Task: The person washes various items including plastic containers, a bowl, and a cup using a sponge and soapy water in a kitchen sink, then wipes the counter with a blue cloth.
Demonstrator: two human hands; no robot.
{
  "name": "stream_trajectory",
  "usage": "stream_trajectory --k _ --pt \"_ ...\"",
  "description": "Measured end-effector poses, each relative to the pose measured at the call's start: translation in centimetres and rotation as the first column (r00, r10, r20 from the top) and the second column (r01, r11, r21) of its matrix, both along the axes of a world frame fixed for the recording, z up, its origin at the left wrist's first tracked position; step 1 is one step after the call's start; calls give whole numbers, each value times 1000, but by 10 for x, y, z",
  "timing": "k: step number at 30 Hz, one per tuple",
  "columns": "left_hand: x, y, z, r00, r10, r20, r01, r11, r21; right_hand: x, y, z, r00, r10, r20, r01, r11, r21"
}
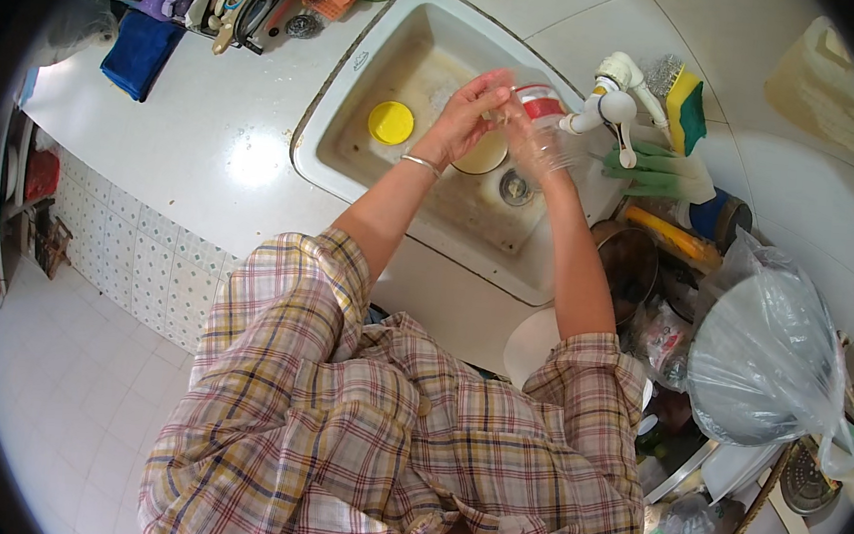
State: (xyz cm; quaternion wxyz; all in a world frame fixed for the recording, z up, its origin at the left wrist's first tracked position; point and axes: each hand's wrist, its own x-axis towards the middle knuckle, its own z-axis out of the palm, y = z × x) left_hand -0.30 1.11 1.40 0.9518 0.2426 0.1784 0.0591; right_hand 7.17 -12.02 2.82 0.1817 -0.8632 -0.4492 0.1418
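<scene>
At the near right of the pale rectangular ceramic sink [352,156], a round white dish [531,348] is partly covered by the checked cotton sleeve [590,365]. Right of the sink, the counter is crowded by a dark round pan [626,268] and a bulky round object wrapped in crinkled clear plastic [766,354]. Inside the sink, a shallow, smooth yellow disc [391,123] is seen toward the left, and a cream round dish [484,155] is partly hidden under the hands. Over the sink's right half, a transparent container with a red-and-white band [540,105] is held up between the left hand [469,115] and the blurred right hand [539,155]. The left fingers are curled close together at its side; how firmly either hand is closed cannot be told. Beyond, at the sink's far right, a glossy white faucet [615,106] and a yellow-and-green sponge [687,109] are seen.
</scene>
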Motion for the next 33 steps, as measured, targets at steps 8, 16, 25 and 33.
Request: stream_trajectory --k 8,16,25,33 --pt "-5 2 -8 994 108 -24 -110 992 -62 7 2 16 983 139 117 -123 983 -135" --pt "-2 0 -12 993 50 -108 -52 999 -12 39 20 9 982 164 -91 -184 942 -282" --pt "2 16 -15 967 -248 -57 238 961 -140 52 23 -18 795 188 -577 -184 981 66" --pt "-15 39 -15 915 -274 -297 289 957 9 -10 61 79 810 585 47 -472 697 -541"
